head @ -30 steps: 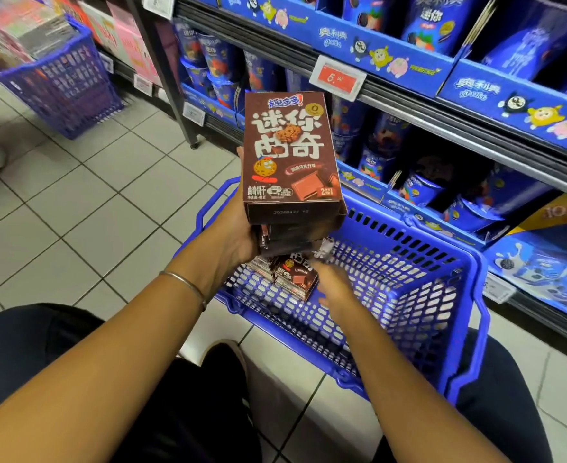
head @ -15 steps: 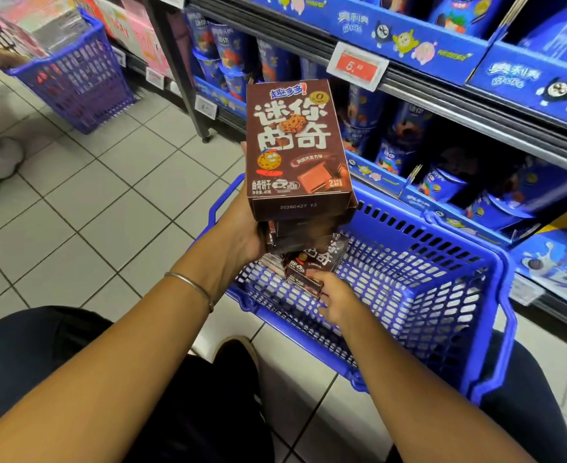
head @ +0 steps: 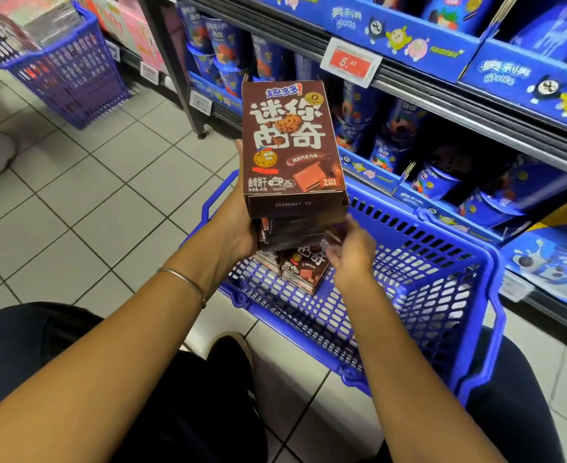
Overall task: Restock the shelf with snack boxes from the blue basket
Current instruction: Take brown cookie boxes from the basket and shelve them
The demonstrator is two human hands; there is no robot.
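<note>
A: Snack boxes [head: 292,145], sitting centre frame as a short brown stack, showing the top box's printed face to camera, hanging just above the blue basket [head: 435,289].

B: Being held how?

A: Being clamped by left hand [head: 238,225], wrapping round the stack's left side, pressing palm against the lower boxes. Wearing a thin bangle [head: 183,282] on that wrist.

B: And right hand [head: 352,259]?

A: Blurring just right of the stack's bottom edge. Spreading fingers loosely, not closing round anything. Touching the lowest box or not: cannot tell.

B: Anything lying in the basket?

A: Loose boxes [head: 303,272], lying tilted at the basket's left end, directly below the stack. Partly hiding behind hand and stack, so skipping a count.

B: Marking the surroundings?

A: Marking shelf [head: 409,91], running across upper right, carrying blue cups [head: 435,182] and a red price tag [head: 350,61] on its rail. Also marking second basket [head: 64,71], standing upper left on tiled floor [head: 75,195], well apart from the hands.
</note>
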